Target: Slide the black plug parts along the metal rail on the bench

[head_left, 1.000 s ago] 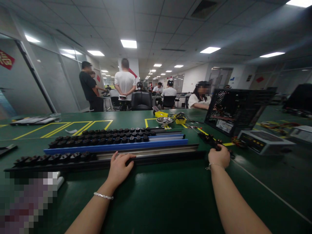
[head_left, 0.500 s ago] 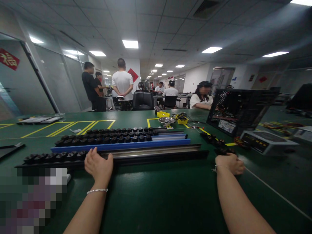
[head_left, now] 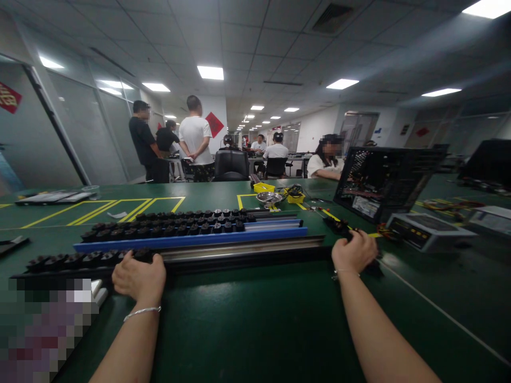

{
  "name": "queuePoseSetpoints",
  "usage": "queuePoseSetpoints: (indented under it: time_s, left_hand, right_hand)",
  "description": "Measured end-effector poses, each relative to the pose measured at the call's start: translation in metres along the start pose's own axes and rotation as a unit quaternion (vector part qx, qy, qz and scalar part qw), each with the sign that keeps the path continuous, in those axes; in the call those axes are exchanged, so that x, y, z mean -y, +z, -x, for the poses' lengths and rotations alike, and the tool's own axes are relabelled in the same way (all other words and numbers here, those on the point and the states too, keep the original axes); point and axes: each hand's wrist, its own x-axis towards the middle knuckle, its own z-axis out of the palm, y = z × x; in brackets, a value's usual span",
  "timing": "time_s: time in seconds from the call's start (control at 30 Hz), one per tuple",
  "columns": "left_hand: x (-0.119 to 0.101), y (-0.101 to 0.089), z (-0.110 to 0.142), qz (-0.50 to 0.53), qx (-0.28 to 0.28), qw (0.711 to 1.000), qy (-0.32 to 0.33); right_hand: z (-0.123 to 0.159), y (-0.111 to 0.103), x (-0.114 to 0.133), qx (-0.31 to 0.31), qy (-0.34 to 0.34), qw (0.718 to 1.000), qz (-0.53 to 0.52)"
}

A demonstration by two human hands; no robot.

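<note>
My left hand [head_left: 139, 274] is over the nearest black rail [head_left: 223, 259], thumb and fingers closed around a small black block [head_left: 144, 255] on it. To its left, a row of similar black blocks [head_left: 75, 259] sits along the same rail. The rail's right part shows a bare metal channel. My right hand [head_left: 354, 252] is at the rail's right end, its fingers curled down beside loose black blocks [head_left: 337, 226]. What lies under its fingers is hidden. Behind, a blue rail [head_left: 191, 239] carries another row of black blocks [head_left: 159, 230].
An open computer case [head_left: 389, 183] and a grey power supply [head_left: 431, 231] stand at right. Beyond the rails are a metal bowl [head_left: 269, 198] and yellow trays [head_left: 264, 188]. A pixelated object [head_left: 48, 324] lies at front left. Several people are farther back.
My left hand has moved left along the rail, and a black block now shows between its thumb and fingers. My right hand has moved left and slightly away from me. The view shifted slightly.
</note>
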Motion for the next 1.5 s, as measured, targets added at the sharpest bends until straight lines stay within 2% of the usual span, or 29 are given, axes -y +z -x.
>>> queuePoseSetpoints:
  time_s: [0.07,0.2,0.3,0.37,1.0,1.5]
  left_hand:
    - [-0.001,-0.001,0.000,-0.012,0.009,1.000,-0.005]
    - [-0.001,-0.003,0.000,-0.014,0.025,1.000,0.006]
    - [-0.001,-0.003,0.001,-0.009,0.036,0.999,0.011]
    - [-0.001,-0.004,0.002,-0.010,0.039,0.999,0.007]
    - [-0.004,-0.005,0.001,-0.001,0.032,0.999,0.008]
    - [-0.007,-0.007,0.001,-0.008,0.070,0.997,0.017]
  right_hand:
    - [0.006,-0.001,0.025,0.034,-0.051,0.997,-0.037]
    - [0.025,-0.002,0.064,0.178,-0.163,0.969,-0.045]
    - [0.035,-0.004,0.075,0.259,-0.181,0.948,-0.021]
    - [0.036,-0.005,0.076,0.285,-0.176,0.942,-0.015]
    - [0.033,-0.007,0.078,0.277,-0.156,0.948,-0.028]
    - [0.033,-0.006,0.079,0.271,-0.156,0.949,-0.030]
